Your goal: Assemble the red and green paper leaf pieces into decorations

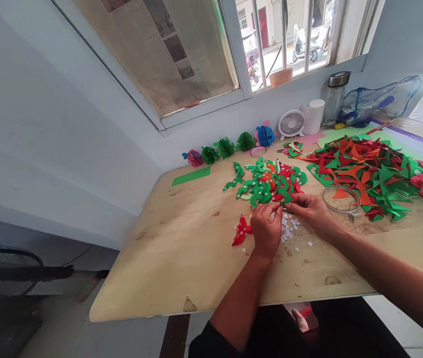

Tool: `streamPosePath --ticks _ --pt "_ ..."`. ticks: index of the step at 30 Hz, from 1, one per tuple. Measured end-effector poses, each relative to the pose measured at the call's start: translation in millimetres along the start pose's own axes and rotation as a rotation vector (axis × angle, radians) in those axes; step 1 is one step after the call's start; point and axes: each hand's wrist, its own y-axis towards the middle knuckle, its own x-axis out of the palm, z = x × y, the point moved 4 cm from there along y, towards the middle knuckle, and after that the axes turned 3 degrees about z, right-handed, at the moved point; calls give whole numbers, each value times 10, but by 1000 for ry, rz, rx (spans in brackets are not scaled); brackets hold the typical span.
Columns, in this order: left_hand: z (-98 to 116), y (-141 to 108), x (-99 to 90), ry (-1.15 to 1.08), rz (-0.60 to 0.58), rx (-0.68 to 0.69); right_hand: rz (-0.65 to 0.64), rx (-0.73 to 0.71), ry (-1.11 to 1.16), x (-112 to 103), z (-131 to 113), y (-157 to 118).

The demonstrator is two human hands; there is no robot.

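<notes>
My left hand [266, 229] and my right hand [311, 210] meet over the table, fingertips nearly touching. The right one pinches a small green paper piece [288, 198]. The left hand's fingers are pressed together at that piece's near edge; what sits between them is too small to make out. Just beyond lies a pile of green, red and orange curved paper cutouts [260, 191] dotted with white squares. Little white squares [289, 227] are scattered beneath my hands. Beside my left wrist rests a red paper cutout [239, 232], partly hidden by the hand.
A heap of paper offcuts [377, 171] covers the right side, with a tape roll [341, 199] before it. Folded paper figures [226, 147], a small fan [291, 123] and a glass bottle [336, 99] line the wall. A green strip [191, 176] lies left on the wooden table [159, 268].
</notes>
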Motion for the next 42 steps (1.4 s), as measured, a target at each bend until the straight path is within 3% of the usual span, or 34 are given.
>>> streamPosePath --ticks 6,16,23,26,33,42 --pt "-46 6 8 -98 -16 -117 -21 16 -8 -4 53 11" --pt "-30 11 23 -48 -38 -53 -34 4 -8 -15 65 14" --pt "-21 25 13 -46 -45 -72 -69 85 95 -9 117 22" --pt "-33 26 12 -94 -59 -129 -72 115 107 -12 114 22" --pt "-126 41 39 -352 -114 -403 -118 111 92 -21 133 31" --pt "-128 53 39 -404 -111 -464 -133 175 198 -8 168 27"
